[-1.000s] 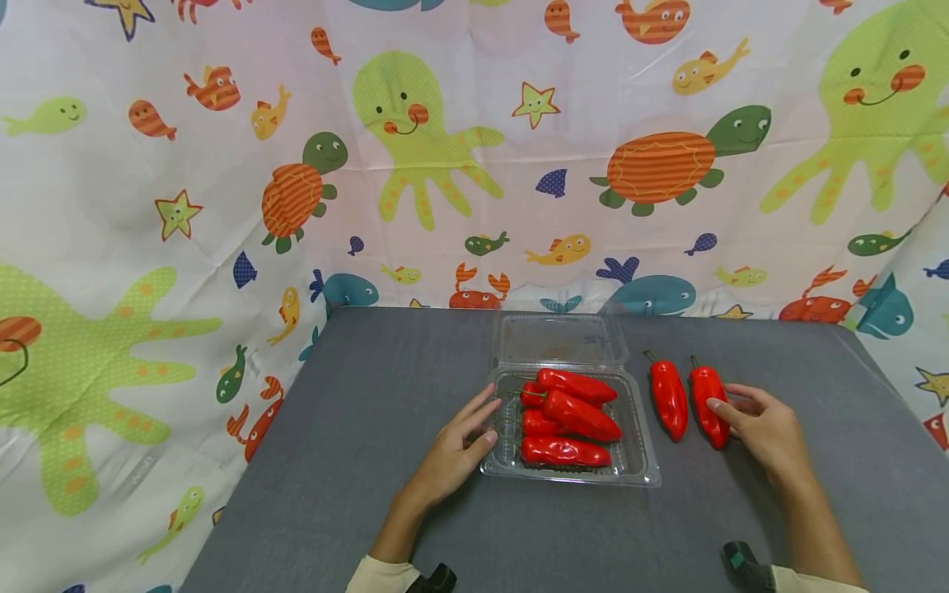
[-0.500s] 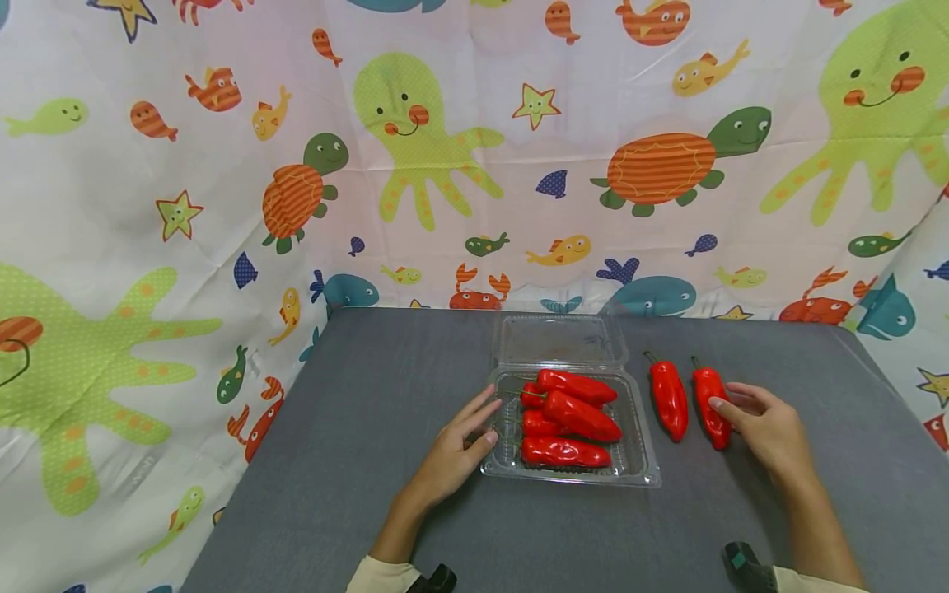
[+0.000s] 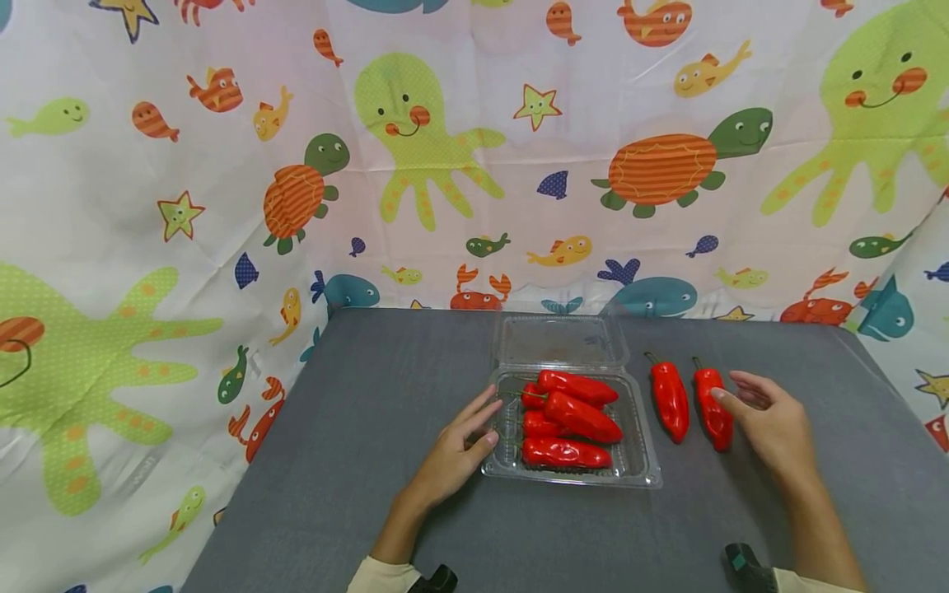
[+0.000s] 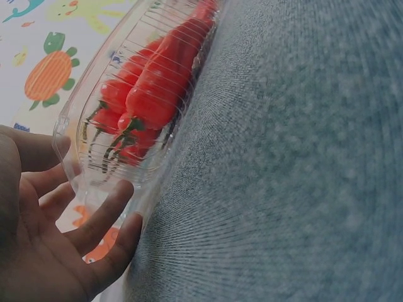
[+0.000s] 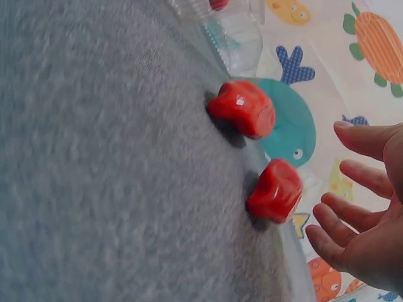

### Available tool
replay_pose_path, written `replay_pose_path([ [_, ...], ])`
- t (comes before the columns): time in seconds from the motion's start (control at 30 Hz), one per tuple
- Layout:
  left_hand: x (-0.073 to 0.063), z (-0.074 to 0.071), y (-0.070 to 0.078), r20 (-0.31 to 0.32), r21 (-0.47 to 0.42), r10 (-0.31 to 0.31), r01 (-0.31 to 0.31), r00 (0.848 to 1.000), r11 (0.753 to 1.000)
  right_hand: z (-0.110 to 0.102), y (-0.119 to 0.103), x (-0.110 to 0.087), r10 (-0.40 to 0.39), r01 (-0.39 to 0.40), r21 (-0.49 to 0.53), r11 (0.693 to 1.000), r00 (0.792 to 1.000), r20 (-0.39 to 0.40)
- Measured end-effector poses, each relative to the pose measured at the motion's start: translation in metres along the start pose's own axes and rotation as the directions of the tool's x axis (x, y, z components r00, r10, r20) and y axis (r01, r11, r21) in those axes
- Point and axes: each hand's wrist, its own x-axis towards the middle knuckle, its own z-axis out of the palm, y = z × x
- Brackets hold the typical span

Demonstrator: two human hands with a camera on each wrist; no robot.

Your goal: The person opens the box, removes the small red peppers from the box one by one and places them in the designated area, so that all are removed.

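The outer red pepper [image 3: 713, 416] lies on the grey tabletop [image 3: 400, 379], right of the clear plastic container, its green stem pointing away from the person. Just beside it I see the right hand [image 3: 774, 424], fingers loosely spread and thumb held apart from them; seen from above, the thumb tip overlaps the pepper's edge, and I can't tell whether it touches. The inner red pepper [image 3: 670, 402] lies close by, between the outer one and the clear plastic container [image 3: 635, 471], pointing much the same way. Inside the container is a pile of red peppers [image 3: 582, 417], at least five, stems mostly turned left, one resting across the others. The see-through lid [image 3: 559, 342] is folded back toward the wall. At the container's left side is the left hand [image 3: 448, 457], open, its parted fingertips at the rim. Behind the table hangs a white cloth [image 3: 482, 193] printed with octopuses, turtles and fish
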Motion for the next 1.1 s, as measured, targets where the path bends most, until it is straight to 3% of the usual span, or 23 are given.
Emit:
replay_pose_path([
  [0.3,0.0,0.0,0.001,0.008,-0.006,-0.009,0.009,1.0,1.0,0.003,-0.022,-0.011,-0.139,0.14,0.014,0.99,0.989,-0.049],
  [0.57,0.0,0.0,0.0,0.005,-0.015,0.001,-0.001,1.0,1.0,0.002,-0.039,-0.023,-0.293,0.293,0.0,0.956,0.955,-0.037],
  [0.87,-0.001,0.0,0.001,0.005,-0.014,-0.003,0.003,1.0,1.0,0.004,-0.058,-0.033,-0.339,0.339,0.005,0.941,0.941,0.011],
  [1.1,-0.001,0.0,0.001,0.001,-0.003,-0.004,0.004,1.0,1.0,0.014,-0.067,-0.041,-0.416,0.413,0.086,0.907,0.909,0.023],
])
